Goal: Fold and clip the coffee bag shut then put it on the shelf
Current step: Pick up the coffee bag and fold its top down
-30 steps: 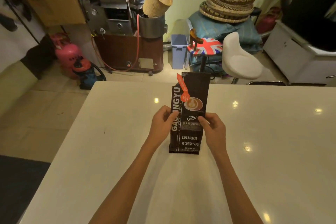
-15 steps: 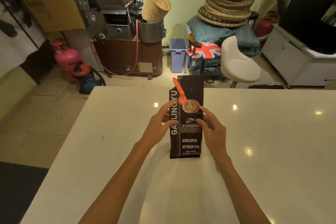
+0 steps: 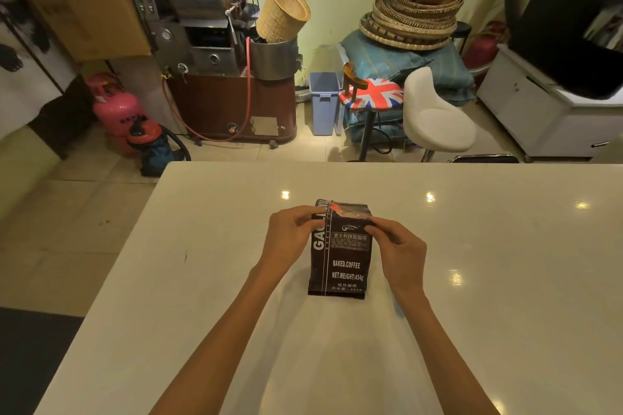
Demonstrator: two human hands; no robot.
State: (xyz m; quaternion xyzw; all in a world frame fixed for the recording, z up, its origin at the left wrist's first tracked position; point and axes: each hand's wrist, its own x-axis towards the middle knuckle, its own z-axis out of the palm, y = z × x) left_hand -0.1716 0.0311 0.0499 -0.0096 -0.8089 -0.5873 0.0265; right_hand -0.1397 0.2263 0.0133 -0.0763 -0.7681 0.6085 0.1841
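A dark brown coffee bag with white lettering stands upright on the white table, its top part bent over away from me. My left hand pinches the bag's upper left edge and my right hand pinches the upper right edge. A sliver of an orange-red clip shows at the folded top. Most of the clip is hidden behind the fold. No shelf is in view.
Beyond the table's far edge stand a white stool, a flag-patterned stool, a blue bin, a coffee roaster, a pink gas cylinder and stacked woven baskets. A white cabinet stands at right.
The bag's top, upright before with the clip showing on its front, has been bent down and back. Both hands slid up to its upper edges. The camera tilted.
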